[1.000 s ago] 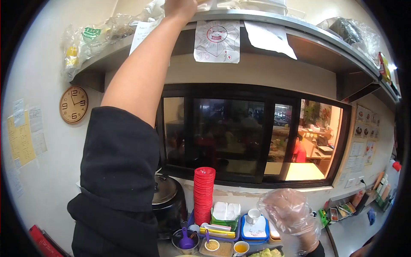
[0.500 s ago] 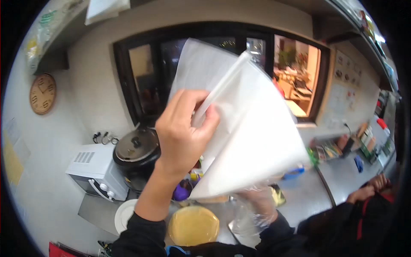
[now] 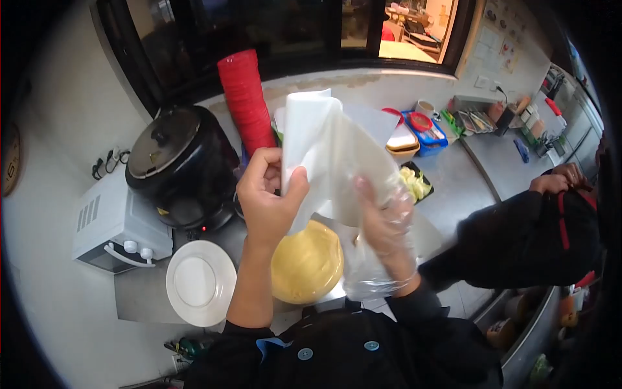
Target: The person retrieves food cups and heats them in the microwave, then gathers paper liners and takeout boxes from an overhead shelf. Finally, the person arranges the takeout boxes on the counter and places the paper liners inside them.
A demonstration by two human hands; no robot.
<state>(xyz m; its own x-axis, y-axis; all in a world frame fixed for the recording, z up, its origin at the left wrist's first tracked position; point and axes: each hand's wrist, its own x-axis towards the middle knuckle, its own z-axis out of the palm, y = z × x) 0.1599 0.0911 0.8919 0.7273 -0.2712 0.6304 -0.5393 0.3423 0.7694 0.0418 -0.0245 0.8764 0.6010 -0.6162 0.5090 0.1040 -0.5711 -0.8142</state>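
Observation:
My left hand [image 3: 269, 194] pinches a folded sheet of white, slightly see-through paper [image 3: 311, 149] between thumb and fingers. The paper stands upright in front of me, its right side curving outward. In a loose clear plastic glove, my right hand [image 3: 389, 236] is at the paper's lower right edge, thumb upward. Blur and the crinkled glove hide whether its fingers grip the sheet. Below the paper sits a round yellow bowl-like item [image 3: 306, 266], partly covered by it. A white plate [image 3: 201, 283] lies left of my left forearm.
A black lidded pot [image 3: 181, 168] and a white microwave [image 3: 120, 223] stand at left. Behind my hands rises a red stack [image 3: 246, 100]. To the right are a blue container [image 3: 427, 139] and a black tray of pale green pieces [image 3: 414, 183]. Another person's dark sleeve [image 3: 518, 240] reaches in at right.
My view has tilted down. The paper has gone from a wide, slanted spread to a narrower upright fold. My gloved right hand has risen from below the paper to its right edge.

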